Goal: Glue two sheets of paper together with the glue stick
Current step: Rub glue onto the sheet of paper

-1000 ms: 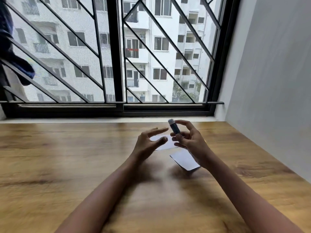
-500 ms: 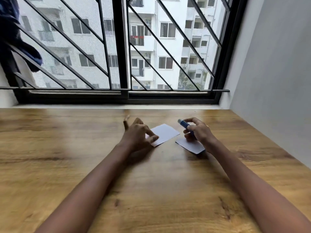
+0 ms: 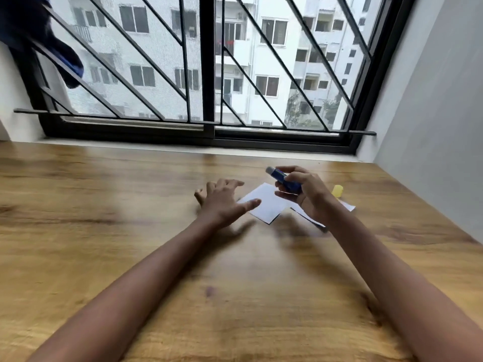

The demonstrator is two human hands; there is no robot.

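Two small white sheets lie on the wooden table (image 3: 130, 231). One sheet of paper (image 3: 266, 203) lies between my hands, and my left hand (image 3: 224, 202) rests open beside it with the thumb on its left edge. The second sheet (image 3: 347, 205) is mostly hidden under my right hand (image 3: 305, 194). That hand grips a blue glue stick (image 3: 283, 180), tilted with its pale uncapped tip pointing up and left, above the papers. A yellow cap (image 3: 337, 190) lies on the table just right of my right hand.
A barred window (image 3: 209, 74) runs along the far edge of the table. A grey wall (image 3: 431, 126) borders the table on the right. Dark blue cloth (image 3: 39, 35) hangs at the upper left.
My right hand has lifted the glue stick off the right sheet and tilted it upward. My left hand has spread flat beside the left sheet. The yellow cap has come into view.
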